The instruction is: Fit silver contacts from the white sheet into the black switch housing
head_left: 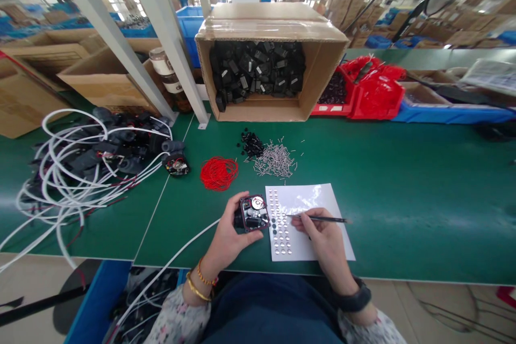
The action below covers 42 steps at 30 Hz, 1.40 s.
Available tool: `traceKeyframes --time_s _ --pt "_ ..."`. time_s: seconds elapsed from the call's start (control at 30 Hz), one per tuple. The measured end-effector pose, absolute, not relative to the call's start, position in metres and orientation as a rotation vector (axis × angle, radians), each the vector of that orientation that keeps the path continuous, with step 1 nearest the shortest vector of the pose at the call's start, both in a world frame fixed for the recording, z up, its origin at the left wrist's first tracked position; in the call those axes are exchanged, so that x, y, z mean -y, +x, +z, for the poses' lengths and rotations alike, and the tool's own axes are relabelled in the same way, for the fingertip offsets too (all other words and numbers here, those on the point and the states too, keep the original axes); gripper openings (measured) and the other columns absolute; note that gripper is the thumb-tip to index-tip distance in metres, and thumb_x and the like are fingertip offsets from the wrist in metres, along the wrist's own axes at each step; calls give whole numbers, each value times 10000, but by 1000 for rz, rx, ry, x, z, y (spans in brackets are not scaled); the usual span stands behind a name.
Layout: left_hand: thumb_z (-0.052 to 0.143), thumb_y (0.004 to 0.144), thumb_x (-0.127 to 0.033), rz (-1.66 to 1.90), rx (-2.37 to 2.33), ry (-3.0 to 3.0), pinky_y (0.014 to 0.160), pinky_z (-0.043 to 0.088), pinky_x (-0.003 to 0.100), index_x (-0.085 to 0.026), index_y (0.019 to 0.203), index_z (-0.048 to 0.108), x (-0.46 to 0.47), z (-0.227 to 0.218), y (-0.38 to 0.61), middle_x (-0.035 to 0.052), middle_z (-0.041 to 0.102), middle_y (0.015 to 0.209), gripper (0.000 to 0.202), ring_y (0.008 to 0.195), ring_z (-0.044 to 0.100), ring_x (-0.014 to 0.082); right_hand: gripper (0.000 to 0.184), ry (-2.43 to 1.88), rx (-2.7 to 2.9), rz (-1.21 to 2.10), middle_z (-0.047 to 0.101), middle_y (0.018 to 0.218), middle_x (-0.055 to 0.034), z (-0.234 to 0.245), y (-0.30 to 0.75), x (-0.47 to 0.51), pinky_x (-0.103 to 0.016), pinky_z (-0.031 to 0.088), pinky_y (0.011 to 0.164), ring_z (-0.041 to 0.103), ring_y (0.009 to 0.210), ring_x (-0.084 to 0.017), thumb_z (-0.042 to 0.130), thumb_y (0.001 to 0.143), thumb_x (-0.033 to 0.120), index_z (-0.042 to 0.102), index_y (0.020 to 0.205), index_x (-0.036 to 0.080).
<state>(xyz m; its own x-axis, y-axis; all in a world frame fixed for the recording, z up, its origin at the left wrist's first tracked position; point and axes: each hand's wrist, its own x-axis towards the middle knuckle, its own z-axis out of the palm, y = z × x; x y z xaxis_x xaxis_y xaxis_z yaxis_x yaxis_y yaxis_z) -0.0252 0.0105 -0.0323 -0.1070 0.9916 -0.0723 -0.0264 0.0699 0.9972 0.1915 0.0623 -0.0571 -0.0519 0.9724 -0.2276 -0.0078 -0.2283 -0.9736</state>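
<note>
My left hand [230,234] grips a small open black device [254,213] with a white cable [161,271] trailing off toward the lower left. My right hand [322,236] holds thin black tweezers [322,219], their tip pointing left over a white sheet [318,199] that carries rows of small round pads [280,228]. The tweezers' tip sits just right of the pads, close to the device.
A red wire coil [219,173], small black parts [252,143] and several metal pins [276,160] lie beyond the sheet. A cardboard box of black parts [266,64] lies on its side behind. White-cabled devices [92,156] are piled at left; red bins [374,91] at right.
</note>
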Motion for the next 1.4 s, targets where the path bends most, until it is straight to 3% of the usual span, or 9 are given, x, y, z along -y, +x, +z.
traceKeyframes --time_s 0.33,0.57,1.07,1.4 --pt "819 648 -318 1358 -1297 1173 980 421 373 -246 1240 413 -4 -33 -17 73 496 1255 722 1152 498 259 355 -1172 820 1631 725 822 -99 -43 203 -61 -232 585 652 698 774 -223 808 682 386 570 846 180" --pt "808 645 -383 1374 -1378 1299 1111 244 484 -267 1244 421 -7 -40 -13 65 518 1262 723 1193 475 265 212 -963 634 1931 714 804 -39 -6 172 -58 -219 546 785 669 826 -156 819 674 304 652 739 192" --pt "825 633 -295 1358 -1428 1304 1119 257 443 -283 1257 425 -7 -40 -13 38 538 1270 741 1215 467 242 206 -994 850 1795 716 840 -36 8 142 -56 -259 483 756 634 833 -165 805 690 338 662 747 201" --pt "823 638 -266 1353 -1420 1283 1126 224 493 -260 1264 418 -7 -39 -13 66 528 1278 746 1215 468 265 273 -1086 884 1721 711 829 -55 12 138 -56 -314 473 751 628 815 -206 831 627 386 652 719 202"
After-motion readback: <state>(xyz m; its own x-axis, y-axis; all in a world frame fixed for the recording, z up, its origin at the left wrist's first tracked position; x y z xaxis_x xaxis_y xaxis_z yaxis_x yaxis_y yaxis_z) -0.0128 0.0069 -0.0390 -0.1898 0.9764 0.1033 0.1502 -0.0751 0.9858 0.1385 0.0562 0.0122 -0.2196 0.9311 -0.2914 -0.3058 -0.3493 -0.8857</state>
